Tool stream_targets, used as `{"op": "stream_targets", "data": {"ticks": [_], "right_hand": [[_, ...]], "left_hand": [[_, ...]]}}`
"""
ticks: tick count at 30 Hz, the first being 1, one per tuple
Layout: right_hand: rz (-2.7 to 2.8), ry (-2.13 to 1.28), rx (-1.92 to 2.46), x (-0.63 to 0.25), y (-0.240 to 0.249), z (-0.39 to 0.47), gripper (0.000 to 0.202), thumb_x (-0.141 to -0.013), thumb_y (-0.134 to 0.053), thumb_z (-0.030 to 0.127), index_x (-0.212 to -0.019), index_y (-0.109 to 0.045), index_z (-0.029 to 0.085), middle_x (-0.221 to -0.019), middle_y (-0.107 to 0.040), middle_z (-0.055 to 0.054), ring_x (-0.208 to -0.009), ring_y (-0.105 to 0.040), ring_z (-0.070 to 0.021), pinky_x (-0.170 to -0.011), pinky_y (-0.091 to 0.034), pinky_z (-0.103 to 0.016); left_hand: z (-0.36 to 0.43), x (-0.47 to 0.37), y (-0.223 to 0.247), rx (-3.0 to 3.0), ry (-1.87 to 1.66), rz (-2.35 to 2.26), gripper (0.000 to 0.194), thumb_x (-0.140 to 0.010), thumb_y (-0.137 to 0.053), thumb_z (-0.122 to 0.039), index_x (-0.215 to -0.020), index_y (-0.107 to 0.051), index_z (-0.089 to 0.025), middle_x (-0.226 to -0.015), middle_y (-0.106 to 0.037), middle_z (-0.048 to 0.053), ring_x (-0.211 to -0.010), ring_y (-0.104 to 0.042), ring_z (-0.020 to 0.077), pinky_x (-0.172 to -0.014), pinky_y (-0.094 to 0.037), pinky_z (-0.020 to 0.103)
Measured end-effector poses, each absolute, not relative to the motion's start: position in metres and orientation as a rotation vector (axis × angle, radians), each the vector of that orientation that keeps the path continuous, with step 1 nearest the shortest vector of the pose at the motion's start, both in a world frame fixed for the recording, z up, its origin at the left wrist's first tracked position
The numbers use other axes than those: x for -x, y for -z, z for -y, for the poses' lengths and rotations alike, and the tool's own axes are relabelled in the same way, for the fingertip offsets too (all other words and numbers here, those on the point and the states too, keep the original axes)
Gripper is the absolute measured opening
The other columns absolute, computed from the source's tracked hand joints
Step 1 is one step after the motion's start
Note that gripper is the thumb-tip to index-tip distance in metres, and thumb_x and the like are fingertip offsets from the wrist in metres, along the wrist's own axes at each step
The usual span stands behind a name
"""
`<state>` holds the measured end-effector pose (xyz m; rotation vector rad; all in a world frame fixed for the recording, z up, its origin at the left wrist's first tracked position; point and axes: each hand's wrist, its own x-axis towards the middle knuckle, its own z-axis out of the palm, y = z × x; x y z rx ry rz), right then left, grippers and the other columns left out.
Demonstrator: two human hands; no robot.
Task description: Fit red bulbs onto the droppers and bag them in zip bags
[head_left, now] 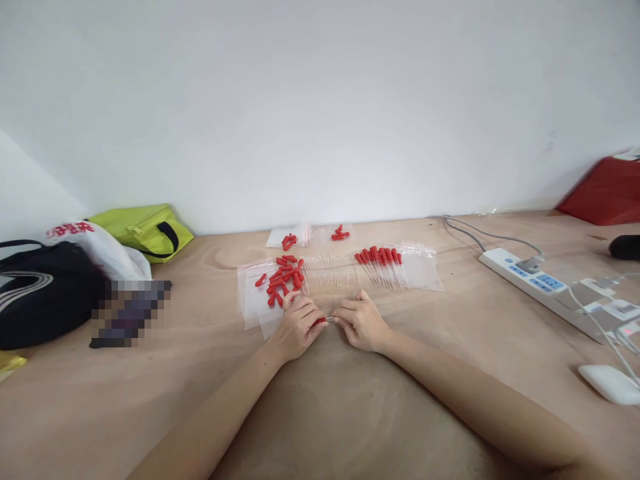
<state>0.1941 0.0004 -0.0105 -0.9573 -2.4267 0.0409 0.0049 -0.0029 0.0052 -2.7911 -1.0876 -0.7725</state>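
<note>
My left hand [297, 327] pinches a red rubber dropper bulb [321, 321], mostly hidden by the fingers. Facing it, my right hand [364, 323] is closed on a thin clear dropper tube [330, 319], whose end meets the bulb's mouth; how far it goes in I cannot tell. Beyond my left hand, loose red bulbs [286, 275] are heaped on clear zip bags [247, 293]. Bare clear tubes [327, 270] lie in a row to the right of the heap. Further right, several droppers with red bulbs [383, 256] on their tubes lie side by side.
Smaller groups of bulbs [340, 233] lie on bags near the wall. At right are a white power strip [530, 277] with plugs and cables, a white charger [610, 384] and a red bag [605, 190]. A black bag [47, 293] and lime-green bag [143, 227] sit left.
</note>
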Motion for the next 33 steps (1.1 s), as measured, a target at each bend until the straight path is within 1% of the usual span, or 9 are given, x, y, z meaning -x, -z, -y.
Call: {"op": "stream_targets", "data": {"ticks": [7,12,16,18,20,22,27,30,33], "right_hand": [[2.423,-0.063,0.961,-0.191,0.012,-0.002,0.025,-0.087,-0.038,0.020,-0.075,-0.060,0.016,-0.068,-0.058,-0.001,-0.061,-0.047,-0.0104,-0.064,-0.020,-0.028],[2.437,-0.087,0.924,-0.193,0.007,-0.008,0.023,-0.088,-0.037,0.020,-0.085,-0.060,0.017,-0.076,-0.059,-0.002,-0.070,-0.049,-0.0112,-0.065,-0.021,-0.027],[2.497,0.089,0.924,-0.198,0.002,-0.011,0.020,-0.086,-0.042,0.023,-0.088,-0.062,0.019,-0.080,-0.058,-0.004,-0.079,-0.047,-0.0152,-0.066,-0.021,-0.030],[2.518,0.171,0.951,-0.202,0.002,-0.012,0.019,-0.083,-0.044,0.020,-0.089,-0.062,0.019,-0.081,-0.058,-0.005,-0.080,-0.047,-0.0166,-0.067,-0.021,-0.031],[2.452,0.202,1.090,-0.207,0.001,-0.016,0.021,-0.082,-0.044,0.018,-0.090,-0.063,0.019,-0.081,-0.059,-0.006,-0.079,-0.047,-0.0174,-0.067,-0.022,-0.032],[2.264,0.202,1.350,-0.214,0.000,-0.025,0.023,-0.082,-0.041,0.019,-0.091,-0.063,0.018,-0.083,-0.060,-0.008,-0.079,-0.049,-0.0185,-0.069,-0.023,-0.032],[1.830,0.157,1.904,-0.223,-0.002,-0.060,0.029,-0.082,-0.037,0.023,-0.087,-0.065,0.016,-0.084,-0.064,-0.011,-0.084,-0.052,-0.0226,-0.078,-0.025,-0.036],[1.781,0.117,2.058,-0.222,-0.001,-0.075,0.029,-0.082,-0.036,0.021,-0.082,-0.064,0.013,-0.085,-0.065,-0.013,-0.085,-0.054,-0.0246,-0.081,-0.024,-0.038],[1.767,0.089,2.144,-0.219,0.001,-0.080,0.028,-0.082,-0.036,0.021,-0.085,-0.062,0.011,-0.088,-0.064,-0.016,-0.087,-0.054,-0.0262,-0.082,-0.023,-0.040]], "left_hand": [[0.001,-0.005,-0.003,2.782,0.739,1.092,0.020,-0.086,-0.043,-0.025,-0.075,-0.058,-0.018,-0.071,-0.062,0.001,-0.076,-0.053,0.0166,-0.090,-0.024,0.041],[-0.002,-0.004,-0.004,2.742,0.859,1.187,0.018,-0.086,-0.047,-0.029,-0.075,-0.058,-0.019,-0.073,-0.064,0.000,-0.076,-0.054,0.0163,-0.089,-0.024,0.040],[-0.004,-0.002,-0.005,2.709,0.889,1.256,0.017,-0.085,-0.048,-0.030,-0.077,-0.060,-0.021,-0.075,-0.066,-0.001,-0.078,-0.055,0.0165,-0.090,-0.022,0.041],[-0.005,-0.001,-0.004,2.654,0.894,1.300,0.016,-0.086,-0.047,-0.031,-0.085,-0.060,-0.022,-0.081,-0.066,0.001,-0.082,-0.055,0.0180,-0.091,-0.022,0.042],[-0.006,-0.001,-0.002,2.550,0.921,1.382,0.018,-0.085,-0.047,-0.030,-0.097,-0.057,-0.021,-0.090,-0.064,0.005,-0.089,-0.054,0.0203,-0.090,-0.023,0.042],[-0.007,0.000,-0.001,2.454,0.947,1.474,0.023,-0.083,-0.048,-0.029,-0.104,-0.054,-0.021,-0.096,-0.062,0.007,-0.093,-0.052,0.0222,-0.087,-0.026,0.041],[-0.009,-0.001,0.003,2.411,0.901,1.585,0.020,-0.078,-0.053,-0.027,-0.098,-0.055,-0.022,-0.094,-0.061,0.005,-0.092,-0.052,0.0234,-0.084,-0.028,0.041],[-0.009,0.000,0.005,2.394,0.857,1.653,0.018,-0.076,-0.056,-0.027,-0.093,-0.056,-0.022,-0.091,-0.061,0.005,-0.090,-0.052,0.0242,-0.080,-0.029,0.040],[-0.009,0.001,0.006,2.363,0.842,1.703,0.020,-0.074,-0.059,-0.029,-0.092,-0.057,-0.020,-0.091,-0.060,0.006,-0.089,-0.052,0.0252,-0.079,-0.029,0.040]]}}
